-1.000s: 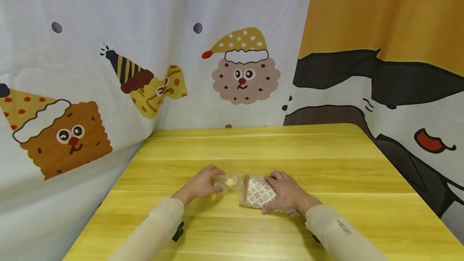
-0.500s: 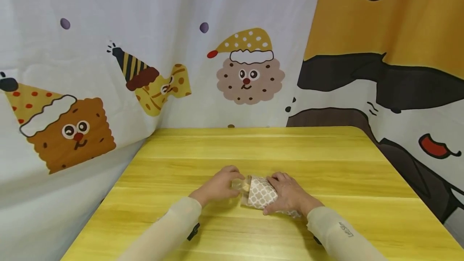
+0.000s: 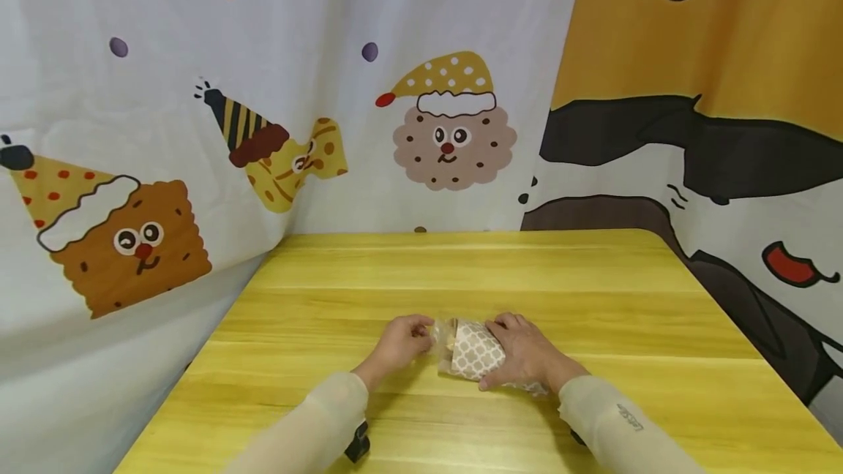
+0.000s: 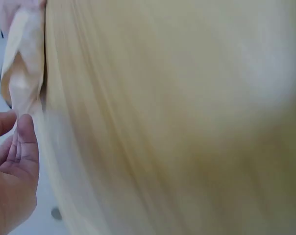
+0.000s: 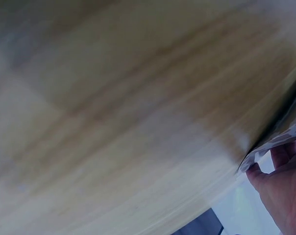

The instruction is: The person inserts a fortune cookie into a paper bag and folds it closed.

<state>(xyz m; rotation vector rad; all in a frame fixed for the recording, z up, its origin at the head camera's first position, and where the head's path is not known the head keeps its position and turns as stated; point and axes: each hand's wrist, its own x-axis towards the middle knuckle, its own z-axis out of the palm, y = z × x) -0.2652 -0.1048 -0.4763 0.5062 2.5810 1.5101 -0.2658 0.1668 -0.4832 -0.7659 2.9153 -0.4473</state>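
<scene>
A paper bag (image 3: 477,351) with a tan and white lattice print lies on the wooden table, its mouth to the left. My right hand (image 3: 523,353) grips it from the right, thumb on the near side and fingers over the far side. A clear plastic packet (image 3: 440,336) with something pale yellow in it lies mostly inside the mouth. My left hand (image 3: 407,340) is at the packet's outer end, thumb and forefinger close together on the clear film. In the left wrist view, the fingertips of my left hand (image 4: 18,161) meet at this film. The bag's inside is hidden.
The yellow wood-grain table (image 3: 369,269) stretches around the bag on all sides. Behind it and to the left hangs a white curtain (image 3: 323,13) with cartoon biscuits. A dark wrist strap (image 3: 358,442) shows under the left sleeve.
My left hand moved right, taking the clear packet from beside the bag into its mouth. Its fingers then shifted to the packet's outer end. The right hand kept its grip on the bag.
</scene>
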